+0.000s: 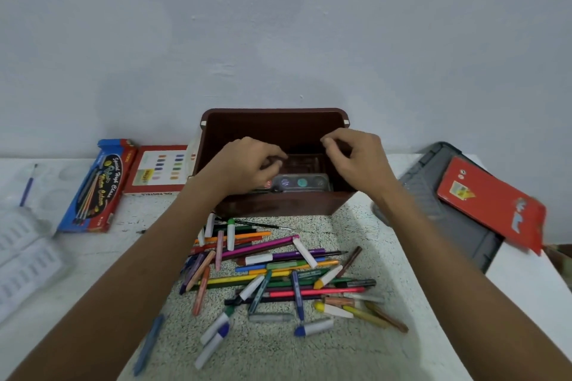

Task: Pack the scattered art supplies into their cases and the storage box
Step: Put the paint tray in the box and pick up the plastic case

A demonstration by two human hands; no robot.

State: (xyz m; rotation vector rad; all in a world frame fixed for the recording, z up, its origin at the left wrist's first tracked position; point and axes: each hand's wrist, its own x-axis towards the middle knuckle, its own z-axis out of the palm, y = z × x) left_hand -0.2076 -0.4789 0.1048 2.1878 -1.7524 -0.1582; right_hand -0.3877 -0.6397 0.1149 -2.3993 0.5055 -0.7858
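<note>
Two hands hover over the open brown storage box point(278, 206), a smooth plastic tub with rounded corners that stands against the wall at the far side of the white table point(526, 303). From my end I see the left hand point(247, 164) and the right hand point(356, 161) with fingers curled down inside the rim. I cannot tell whether either one pinches anything.

Inside the box lie a grey paint case point(297, 182) with round wells and, behind it, a clear tray point(306, 161).

Just in front of the box, between the forearms, a loose pile of pens, crayons and pencils point(278, 275) sprawls across a speckled, nubbly mat point(272, 356). The near part of the mat is bare.

Left of the box lies a flat red-and-white oil pastel carton point(161, 170). Beside it is a blue cardboard brush box point(93, 189), then a white palette point(62, 173) carrying a blue-handled brush point(29, 185). Ribbed clear trays point(21, 257) sit at the left edge.

On the right a grey lid point(448, 210) lies near the table edge, with a thin red pack point(492, 204) resting on it and jutting past it.
</note>
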